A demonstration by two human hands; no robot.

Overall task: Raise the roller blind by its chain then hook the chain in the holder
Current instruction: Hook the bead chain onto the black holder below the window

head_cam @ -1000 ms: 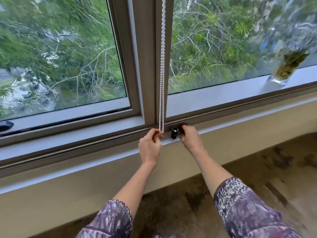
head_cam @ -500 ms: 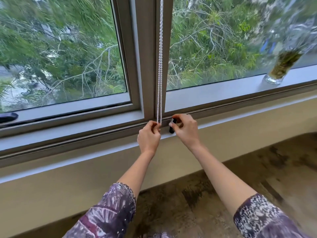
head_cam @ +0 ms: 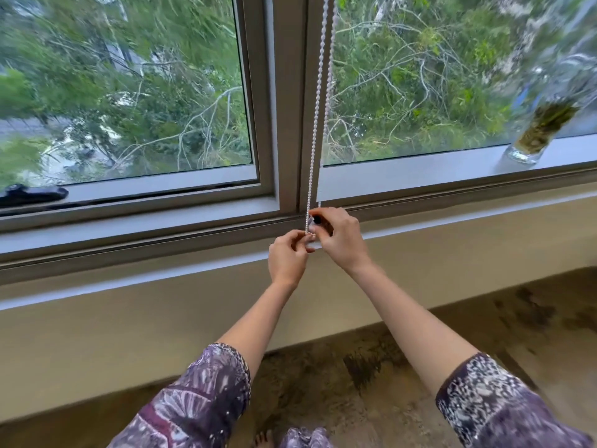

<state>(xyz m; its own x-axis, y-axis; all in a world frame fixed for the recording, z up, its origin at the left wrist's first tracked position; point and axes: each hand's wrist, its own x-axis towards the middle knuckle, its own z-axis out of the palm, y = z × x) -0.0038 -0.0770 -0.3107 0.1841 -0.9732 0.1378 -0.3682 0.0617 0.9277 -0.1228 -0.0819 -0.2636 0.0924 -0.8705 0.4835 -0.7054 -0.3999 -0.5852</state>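
No writing can be read anywhere. The white beaded blind chain (head_cam: 318,108) hangs in two strands down the grey centre post of the window frame (head_cam: 284,124), ending at the sill. The left hand (head_cam: 288,257) pinches the bottom of its loop; the right hand (head_cam: 341,238) is curled over the small black chain holder (head_cam: 316,219), mostly hiding it. One clear glass vase of green stems (head_cam: 536,130) stands on the right ledge
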